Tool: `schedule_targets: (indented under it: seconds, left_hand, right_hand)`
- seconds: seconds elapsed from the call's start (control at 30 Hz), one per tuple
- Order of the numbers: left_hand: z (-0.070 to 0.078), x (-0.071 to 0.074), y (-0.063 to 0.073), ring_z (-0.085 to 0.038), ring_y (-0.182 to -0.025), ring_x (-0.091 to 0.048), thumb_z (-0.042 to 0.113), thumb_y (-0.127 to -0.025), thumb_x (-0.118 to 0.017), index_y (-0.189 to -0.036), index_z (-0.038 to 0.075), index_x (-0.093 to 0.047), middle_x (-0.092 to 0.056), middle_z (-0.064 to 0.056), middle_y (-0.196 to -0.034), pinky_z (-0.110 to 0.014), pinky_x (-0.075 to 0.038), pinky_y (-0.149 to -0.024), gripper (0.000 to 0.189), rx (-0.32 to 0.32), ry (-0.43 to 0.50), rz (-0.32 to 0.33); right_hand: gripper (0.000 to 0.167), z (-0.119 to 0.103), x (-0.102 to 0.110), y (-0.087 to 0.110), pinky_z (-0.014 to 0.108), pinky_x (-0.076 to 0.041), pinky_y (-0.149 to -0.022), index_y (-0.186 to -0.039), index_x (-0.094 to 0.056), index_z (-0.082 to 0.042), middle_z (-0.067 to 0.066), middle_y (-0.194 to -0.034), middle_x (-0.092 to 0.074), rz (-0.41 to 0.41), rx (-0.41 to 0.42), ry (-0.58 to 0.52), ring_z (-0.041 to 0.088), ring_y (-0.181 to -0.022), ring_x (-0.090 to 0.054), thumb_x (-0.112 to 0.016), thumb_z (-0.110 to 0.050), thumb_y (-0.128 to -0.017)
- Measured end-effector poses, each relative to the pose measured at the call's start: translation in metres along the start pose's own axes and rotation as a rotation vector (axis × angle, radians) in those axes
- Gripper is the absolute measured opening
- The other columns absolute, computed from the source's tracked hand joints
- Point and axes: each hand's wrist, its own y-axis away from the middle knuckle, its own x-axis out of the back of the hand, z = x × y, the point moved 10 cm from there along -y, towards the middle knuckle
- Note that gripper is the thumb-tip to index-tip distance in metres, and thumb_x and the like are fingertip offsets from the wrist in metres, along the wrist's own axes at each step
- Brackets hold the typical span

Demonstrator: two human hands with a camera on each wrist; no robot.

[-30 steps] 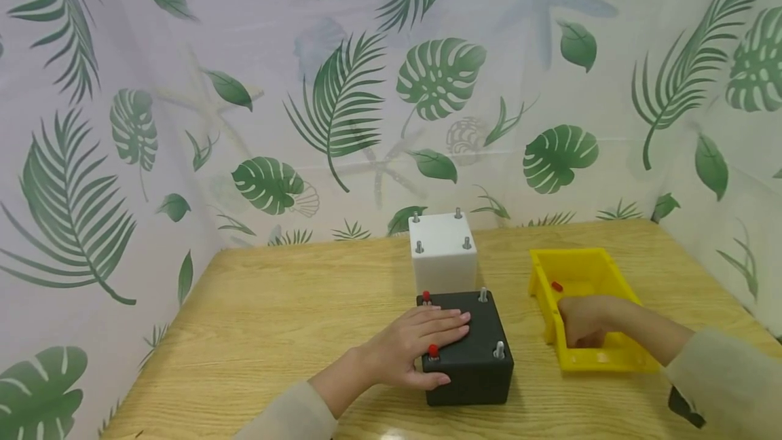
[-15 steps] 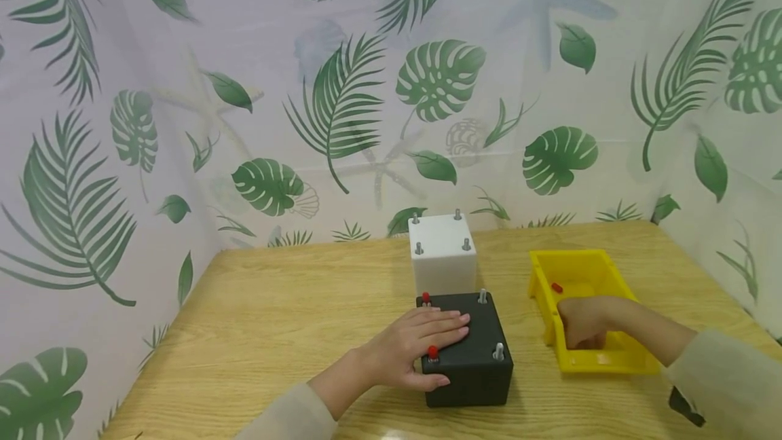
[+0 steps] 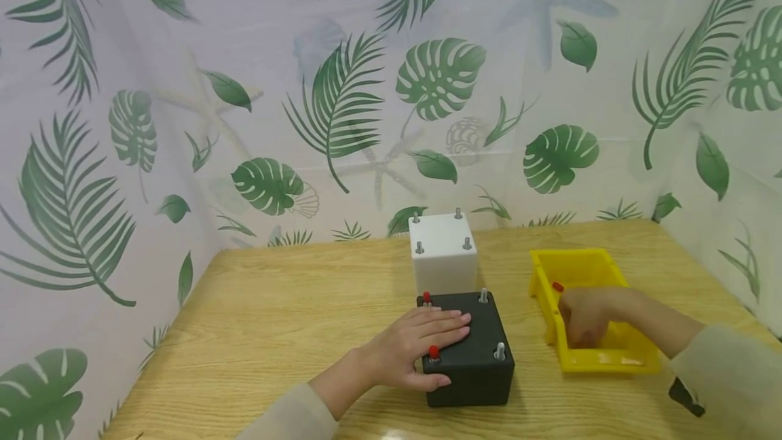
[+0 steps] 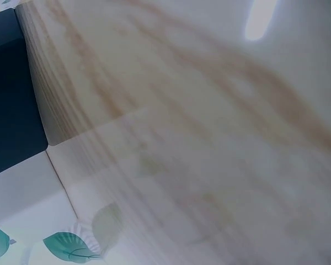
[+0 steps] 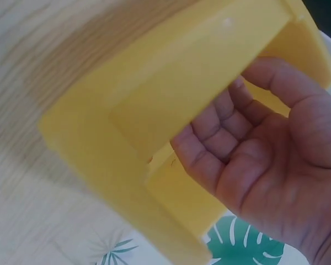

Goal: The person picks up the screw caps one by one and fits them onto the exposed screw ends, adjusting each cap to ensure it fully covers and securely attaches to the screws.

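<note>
My left hand [image 3: 411,348] rests on the black box [image 3: 482,382], fingers laid straight across its top and thumb along the front edge. Four-cornered, the box has a red cap [image 3: 433,352] on each of its two left studs; the right-hand metal studs [image 3: 499,351] are bare. In the left wrist view only part of the black box [image 4: 11,99] shows. My right hand [image 3: 592,314] reaches down into the yellow bin [image 3: 601,360] with bent fingers. The right wrist view shows the right hand's [image 5: 265,143] palm, but the bin wall [image 5: 198,66] hides its fingertips and anything they hold.
Behind the black box stands a white box [image 3: 442,270] with bare metal studs on top. A small red piece [image 3: 557,287] lies inside the bin, near its left wall. The wooden table [image 3: 275,318] ends at a leaf-patterned curtain [image 3: 366,121].
Inside the bin, my right hand has shifted slightly and its wrist has moved a little up and to the right. My left hand stays on the black box.
</note>
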Motion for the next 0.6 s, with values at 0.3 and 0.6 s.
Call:
schedule_targets:
  seconds: [0.3,0.6]
  left_hand:
    - [0.001,0.002,-0.001,-0.021,-0.134,-0.041,0.041,-0.091,-0.056,-0.135,-0.001,-0.050,-0.049,-0.014,-0.141,-0.032,-0.030,-0.112,0.061,-0.011,-0.006,0.011]
    - [0.000,0.001,0.000,-0.020,-0.134,-0.041,0.041,-0.091,-0.057,-0.135,-0.001,-0.050,-0.049,-0.014,-0.141,-0.032,-0.030,-0.112,0.061,-0.009,-0.004,0.011]
  right_hand:
    - [0.010,0.003,0.006,0.003,0.020,-0.043,-0.050,-0.078,-0.058,-0.007,0.002,-0.065,-0.056,0.031,0.017,0.026,0.011,-0.053,-0.048,-0.064,0.001,-0.079]
    - [0.017,0.008,-0.005,0.002,0.017,-0.027,-0.046,-0.086,-0.052,-0.006,0.001,-0.061,-0.047,-0.041,-0.034,-0.136,0.008,-0.048,-0.031,-0.062,0.005,-0.077]
